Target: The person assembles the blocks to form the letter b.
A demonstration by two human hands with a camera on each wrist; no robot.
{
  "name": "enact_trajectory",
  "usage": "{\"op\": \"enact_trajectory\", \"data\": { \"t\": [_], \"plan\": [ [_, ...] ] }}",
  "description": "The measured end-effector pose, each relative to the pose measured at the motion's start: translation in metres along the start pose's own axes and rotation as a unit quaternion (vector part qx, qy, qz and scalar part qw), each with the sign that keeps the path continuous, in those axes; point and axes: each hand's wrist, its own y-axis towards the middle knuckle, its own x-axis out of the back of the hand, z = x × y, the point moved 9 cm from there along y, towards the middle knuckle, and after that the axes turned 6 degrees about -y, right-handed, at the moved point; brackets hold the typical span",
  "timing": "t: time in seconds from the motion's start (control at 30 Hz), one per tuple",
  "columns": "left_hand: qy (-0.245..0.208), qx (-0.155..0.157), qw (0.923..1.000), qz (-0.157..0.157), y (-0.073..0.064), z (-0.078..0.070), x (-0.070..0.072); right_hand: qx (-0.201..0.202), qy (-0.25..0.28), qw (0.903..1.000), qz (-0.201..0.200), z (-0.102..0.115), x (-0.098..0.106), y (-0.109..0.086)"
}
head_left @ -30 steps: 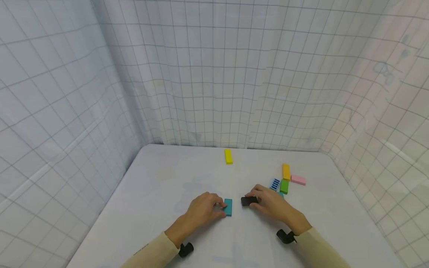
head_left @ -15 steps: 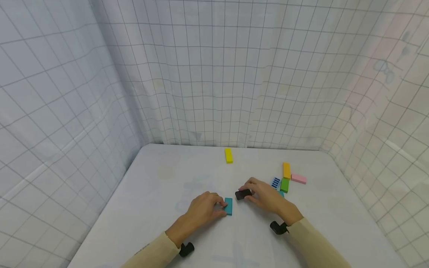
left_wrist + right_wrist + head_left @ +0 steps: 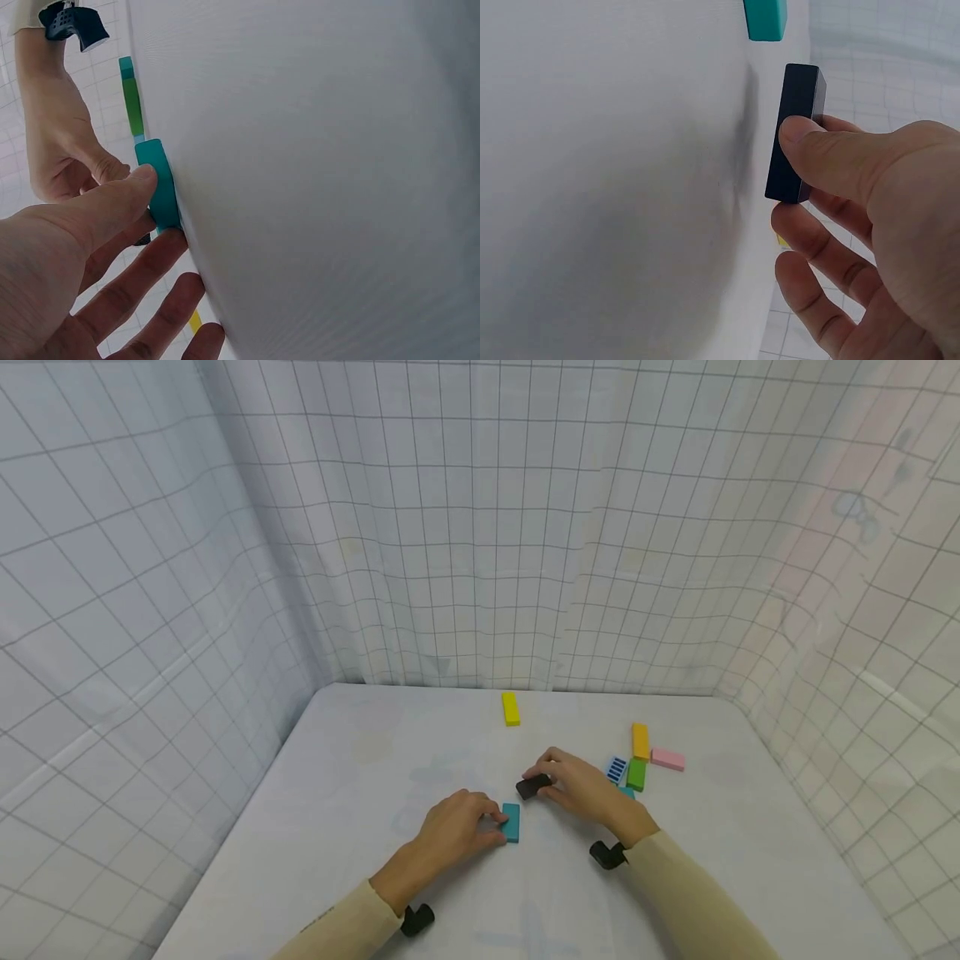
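Note:
A teal block (image 3: pixel 512 823) lies flat on the white table, and my left hand (image 3: pixel 455 832) pinches its left side between thumb and fingers. In the left wrist view the thumb presses on the teal block (image 3: pixel 160 184). Just beyond it and slightly to the right, my right hand (image 3: pixel 581 785) holds a black block (image 3: pixel 533 787). The right wrist view has the thumb on one face of the black block (image 3: pixel 793 135) and fingers behind it, with the block apart from the teal one. Part of the black block's right end is hidden by the fingers.
To the right lie a blue-and-white slotted piece (image 3: pixel 617 770), a green block (image 3: pixel 637 774), an orange block (image 3: pixel 641 742), a pink block (image 3: pixel 667 759) and a second teal piece (image 3: pixel 627 792), partly hidden. A yellow block (image 3: pixel 511 708) lies near the table's back edge. Gridded white curtains surround the table.
My right hand has carried the black block left and away from me, turning it to a slant, towards the far end of the teal block. The left hand has stayed in place.

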Motion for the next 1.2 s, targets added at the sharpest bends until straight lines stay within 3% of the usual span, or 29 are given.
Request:
{"op": "enact_trajectory", "data": {
  "t": [0.77, 0.93, 1.2],
  "plan": [
    [0.006, -0.006, 1.0, 0.0, 0.0, 0.0, -0.002, 0.001, 0.021, 0.999, 0.04, 0.006, -0.018, 0.024],
    [0.005, 0.001, 1.0, -0.001, 0.0, -0.001, -0.001, 0.008, 0.022, 0.9993, 0.03, 0.006, -0.016, 0.024],
    [0.007, 0.001, 1.0, -0.001, 0.001, -0.002, 0.0, -0.035, 0.047, 0.9982, 0.01, -0.002, -0.015, 0.024]
  ]
}}
